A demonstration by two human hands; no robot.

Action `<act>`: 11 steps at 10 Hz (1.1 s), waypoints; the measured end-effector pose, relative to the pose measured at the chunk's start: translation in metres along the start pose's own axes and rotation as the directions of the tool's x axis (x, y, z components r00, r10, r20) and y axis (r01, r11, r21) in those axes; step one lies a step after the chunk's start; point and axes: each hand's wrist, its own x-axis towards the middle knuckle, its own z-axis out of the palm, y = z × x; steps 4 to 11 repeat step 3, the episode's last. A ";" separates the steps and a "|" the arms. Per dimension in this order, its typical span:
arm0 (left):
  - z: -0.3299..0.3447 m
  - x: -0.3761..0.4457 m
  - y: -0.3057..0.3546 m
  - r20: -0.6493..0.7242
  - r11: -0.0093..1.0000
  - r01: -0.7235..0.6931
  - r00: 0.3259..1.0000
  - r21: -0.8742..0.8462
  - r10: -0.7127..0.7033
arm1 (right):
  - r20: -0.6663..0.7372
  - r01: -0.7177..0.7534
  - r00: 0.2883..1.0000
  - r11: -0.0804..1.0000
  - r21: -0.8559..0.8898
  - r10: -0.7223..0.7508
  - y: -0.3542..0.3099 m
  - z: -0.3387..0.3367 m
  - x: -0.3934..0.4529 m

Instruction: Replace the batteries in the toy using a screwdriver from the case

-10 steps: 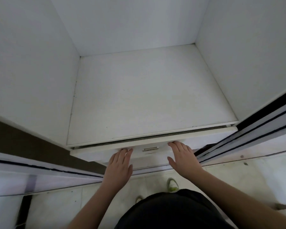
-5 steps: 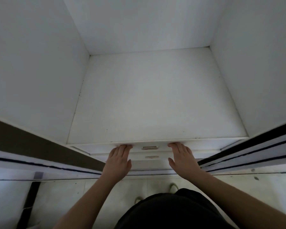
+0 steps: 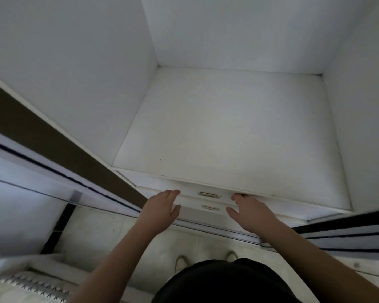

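Both hands — the left hand [image 3: 160, 212] and right hand [image 3: 251, 212] — lie flat and open, holding nothing, against the shut top drawer [image 3: 209, 194] (apparently pressing it home), while toy, case and screwdriver are nowhere in view.

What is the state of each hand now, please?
Left hand: open, straight fingers against the top drawer front, holding nothing.
Right hand: open, fingers at the same drawer's edge, holding nothing.

Both forearms are bare, with no sleeves reaching the left hand [image 3: 162, 209] or right hand [image 3: 251, 212]. A dark garment [image 3: 228, 283] covers the torso below the hands. Pale shoes [image 3: 181, 262] show beneath them.
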 end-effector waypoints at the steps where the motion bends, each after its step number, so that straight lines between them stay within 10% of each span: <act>1: -0.001 -0.022 0.003 -0.066 0.979 0.189 0.981 0.076 -0.184 | 0.016 0.028 0.999 1.000 -0.012 -0.028 -0.008 -0.004 -0.001; 3: -0.009 -0.061 0.013 -0.054 0.877 0.479 0.877 0.042 -0.477 | 0.012 0.146 0.989 0.987 -0.069 -0.145 -0.032 0.005 0.001; 11: -0.009 -0.061 0.013 -0.054 0.877 0.479 0.877 0.042 -0.477 | 0.012 0.146 0.989 0.987 -0.069 -0.145 -0.032 0.005 0.001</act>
